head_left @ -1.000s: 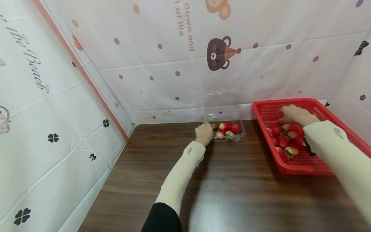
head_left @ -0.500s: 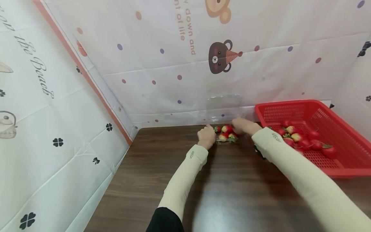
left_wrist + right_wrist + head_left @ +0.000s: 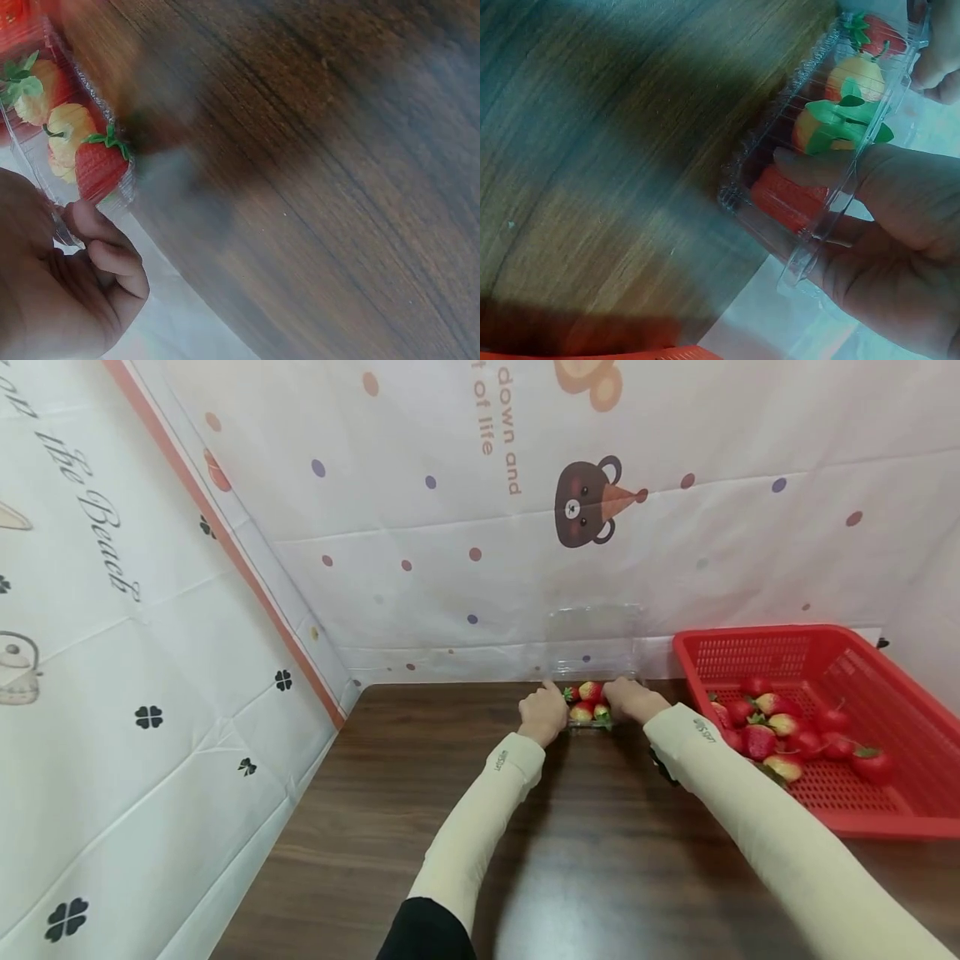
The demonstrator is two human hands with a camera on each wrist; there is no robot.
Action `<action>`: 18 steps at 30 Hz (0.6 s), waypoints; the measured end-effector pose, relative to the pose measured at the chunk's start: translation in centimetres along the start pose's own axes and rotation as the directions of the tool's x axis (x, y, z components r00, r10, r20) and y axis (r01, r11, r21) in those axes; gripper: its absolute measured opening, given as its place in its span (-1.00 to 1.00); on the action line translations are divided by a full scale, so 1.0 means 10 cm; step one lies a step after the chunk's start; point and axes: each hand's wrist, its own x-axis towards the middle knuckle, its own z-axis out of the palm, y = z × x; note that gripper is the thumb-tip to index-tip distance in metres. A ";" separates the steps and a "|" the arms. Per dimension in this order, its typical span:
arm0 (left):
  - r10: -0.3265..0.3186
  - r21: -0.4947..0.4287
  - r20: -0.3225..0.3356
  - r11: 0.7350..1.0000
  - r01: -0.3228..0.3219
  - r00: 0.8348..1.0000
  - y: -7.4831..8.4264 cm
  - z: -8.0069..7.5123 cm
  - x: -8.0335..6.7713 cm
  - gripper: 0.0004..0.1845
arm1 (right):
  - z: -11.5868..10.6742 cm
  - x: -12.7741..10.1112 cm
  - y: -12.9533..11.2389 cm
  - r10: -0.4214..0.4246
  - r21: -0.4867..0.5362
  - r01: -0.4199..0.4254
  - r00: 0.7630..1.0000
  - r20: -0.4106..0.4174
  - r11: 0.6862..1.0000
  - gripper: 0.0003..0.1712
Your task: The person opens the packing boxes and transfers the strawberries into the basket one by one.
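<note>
A clear plastic clamshell box (image 3: 587, 725) stands at the table's back edge, its lid (image 3: 594, 639) raised against the back wall. Several strawberries (image 3: 591, 692) lie inside, red and pale with green leaves. My left hand (image 3: 543, 714) pinches the box's rim at its left end, thumb and curled fingers on the plastic in the left wrist view. At the other end, my right hand (image 3: 633, 700) reaches into the box. In the right wrist view, its thumb and fingers hold a red strawberry (image 3: 787, 199), partly hidden, down beside the others.
A red perforated basket (image 3: 922, 727) with several strawberries (image 3: 759, 742) stands on the right of the brown wooden table (image 3: 390, 777). White printed sheeting (image 3: 420, 602) hangs behind the table and along its left side.
My right hand has moved left from the basket to the right end of the clear box and reached in. The left hand keeps its grip on the box's left end.
</note>
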 end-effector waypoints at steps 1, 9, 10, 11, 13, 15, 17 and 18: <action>-0.004 -0.006 0.002 1.000 0.004 1.000 0.00 0.00 0.01 -0.56 | 0.00 0.00 0.00 0.002 -0.002 -0.002 1.000 0.000 1.000 -0.88; 0.008 0.018 -0.005 1.000 -0.008 1.000 0.03 0.01 0.06 -0.48 | -0.03 -0.01 0.08 0.015 0.053 -0.015 1.000 -0.004 0.998 -0.85; 0.007 0.017 -0.007 1.000 -0.007 1.000 0.03 0.00 0.06 -0.49 | -0.05 -0.03 0.08 0.014 0.068 -0.013 1.000 -0.016 0.998 -0.83; 0.003 0.013 -0.011 1.000 -0.003 1.000 0.03 -0.01 0.06 -0.51 | -0.07 -0.03 0.09 0.009 0.084 -0.007 0.999 -0.033 0.996 -0.80; -0.004 0.011 -0.021 1.000 0.005 1.000 0.03 -0.03 0.06 -0.54 | -0.15 -0.05 0.10 -0.007 0.106 0.014 0.997 -0.072 0.994 -0.72; -0.010 0.009 -0.025 1.000 0.011 1.000 0.03 -0.04 0.05 -0.57 | -0.23 -0.09 0.10 -0.029 0.091 0.039 0.993 -0.112 0.995 -0.68; -0.007 0.011 -0.025 1.000 0.007 1.000 0.04 -0.03 0.04 -0.60 | -0.31 -0.13 0.13 -0.047 0.071 0.057 0.988 -0.146 0.996 -0.67; -0.005 0.011 -0.023 1.000 0.005 1.000 0.04 -0.02 0.04 -0.61 | -0.35 -0.15 0.14 -0.050 0.063 0.061 0.987 -0.154 0.996 -0.67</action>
